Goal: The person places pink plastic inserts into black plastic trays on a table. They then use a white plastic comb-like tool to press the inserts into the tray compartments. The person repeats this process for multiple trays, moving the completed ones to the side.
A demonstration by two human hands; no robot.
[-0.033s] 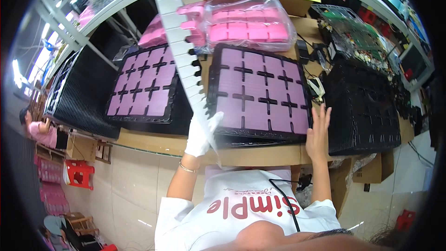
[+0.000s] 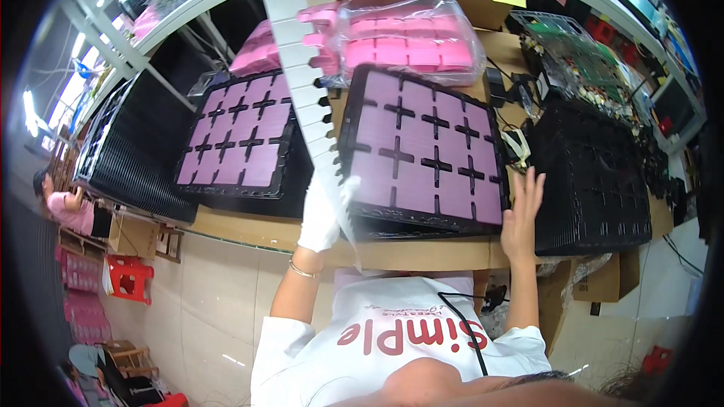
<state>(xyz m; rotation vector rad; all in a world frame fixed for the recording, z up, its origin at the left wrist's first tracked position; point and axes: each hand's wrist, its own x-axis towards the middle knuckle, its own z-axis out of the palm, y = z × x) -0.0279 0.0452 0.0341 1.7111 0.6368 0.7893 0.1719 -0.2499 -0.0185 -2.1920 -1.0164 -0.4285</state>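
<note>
A black tray (image 2: 422, 218) with raised cross-shaped dividers and purple-pink pieces (image 2: 415, 185) in its cells lies before me, slightly askew on more black trays. My left hand (image 2: 320, 222), in a white glove, is closed at the tray's left edge. A white notched strip (image 2: 302, 83) crosses the picture and hides part of that hand. My bare right hand (image 2: 523, 211) rests against the right edge, its fingers stretched out and apart. To the left sits a similar black tray (image 2: 285, 162) filled with the same purple-pink pieces.
Tall stacks of black trays stand at far left (image 2: 143, 154) and at right (image 2: 592, 181). Behind are bagged pink foam pieces (image 2: 411, 49) and a pile of circuit boards (image 2: 577, 53). A red stool (image 2: 128, 279) and another person (image 2: 72, 207) are at left.
The tray has turned and tilted a little, its far left corner shifting up and its near right corner down. Both hands stay at its sides. The whole view has shifted slightly.
</note>
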